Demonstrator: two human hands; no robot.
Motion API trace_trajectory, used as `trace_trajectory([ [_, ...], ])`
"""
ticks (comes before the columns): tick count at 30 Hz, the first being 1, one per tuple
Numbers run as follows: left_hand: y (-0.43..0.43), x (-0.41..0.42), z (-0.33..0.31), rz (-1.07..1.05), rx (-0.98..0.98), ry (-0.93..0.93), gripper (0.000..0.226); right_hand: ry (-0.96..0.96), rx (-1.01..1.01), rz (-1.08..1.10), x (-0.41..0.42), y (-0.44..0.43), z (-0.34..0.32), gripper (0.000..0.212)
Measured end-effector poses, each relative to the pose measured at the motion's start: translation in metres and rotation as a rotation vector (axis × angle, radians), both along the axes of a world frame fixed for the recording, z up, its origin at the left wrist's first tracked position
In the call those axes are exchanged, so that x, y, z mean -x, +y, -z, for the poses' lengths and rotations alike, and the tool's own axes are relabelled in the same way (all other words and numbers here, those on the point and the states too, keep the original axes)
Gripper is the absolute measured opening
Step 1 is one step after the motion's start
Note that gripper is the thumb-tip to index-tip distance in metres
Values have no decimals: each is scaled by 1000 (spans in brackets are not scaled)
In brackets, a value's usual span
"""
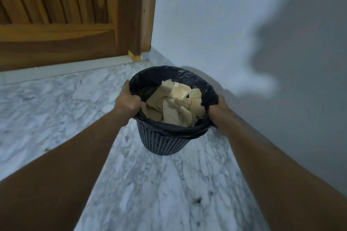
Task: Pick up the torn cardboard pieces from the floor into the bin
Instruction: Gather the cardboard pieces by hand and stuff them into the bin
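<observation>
A dark mesh bin (163, 143) lined with a black plastic bag stands in the middle of the view, close to the wall. Several torn tan cardboard pieces (178, 105) fill its inside. My left hand (128, 102) grips the bin's left rim over the bag. On the opposite rim, my right hand (218, 109) is closed the same way. Whether the bin rests on the floor or is lifted off it I cannot tell. No loose cardboard shows on the floor.
Grey-white marble floor (56, 103) spreads left and toward me. A wooden door (62, 15) with its frame stands at the back left. A pale wall (225, 24) runs along the right, carrying a dark shadow.
</observation>
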State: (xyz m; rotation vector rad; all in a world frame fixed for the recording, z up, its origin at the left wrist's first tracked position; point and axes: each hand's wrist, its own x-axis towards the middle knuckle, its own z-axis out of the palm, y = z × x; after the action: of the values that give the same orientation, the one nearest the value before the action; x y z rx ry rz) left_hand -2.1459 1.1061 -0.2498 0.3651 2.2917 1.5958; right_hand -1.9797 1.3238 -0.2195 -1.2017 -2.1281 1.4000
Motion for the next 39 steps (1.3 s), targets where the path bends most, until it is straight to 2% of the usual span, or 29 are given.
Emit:
trace_trajectory([
  [2, -11, 2, -3, 2, -46, -14, 55, 36, 41, 20, 3, -8, 0, 58],
  [5, -42, 7, -3, -45, -63, -38, 50, 17, 47, -50, 10, -26, -9, 56],
  [10, -123, 18, -20, -178, -105, -79, 55, 70, 21, -182, 51, -84, -26, 40],
  [12, -164, 23, -31, -248, -125, -95, 65, 93, 56, -265, 71, -117, -33, 36],
  [14, -205, 29, -42, -346, -123, -110, 78, 100, 70, -336, 90, -149, -35, 44],
  [17, -267, 29, -53, -517, -164, -104, 69, 81, 78, -417, 122, -202, -39, 55],
  [20, -321, 21, -61, -626, -210, -80, 58, 48, 159, -458, 159, -252, -30, 50],
  [27, -436, 10, -39, -885, -224, -39, 65, 27, 215, -637, 230, -377, 5, 34],
  [31, -489, 8, -19, -1019, -245, -19, 66, 27, 195, -746, 255, -438, 27, 38],
  [35, -517, 7, -4, -1050, -286, -52, 61, 52, 178, -825, 276, -479, 30, 43],
  [39, -519, 4, -6, -1037, -218, -111, 55, 70, 284, -816, 280, -490, 28, 43],
])
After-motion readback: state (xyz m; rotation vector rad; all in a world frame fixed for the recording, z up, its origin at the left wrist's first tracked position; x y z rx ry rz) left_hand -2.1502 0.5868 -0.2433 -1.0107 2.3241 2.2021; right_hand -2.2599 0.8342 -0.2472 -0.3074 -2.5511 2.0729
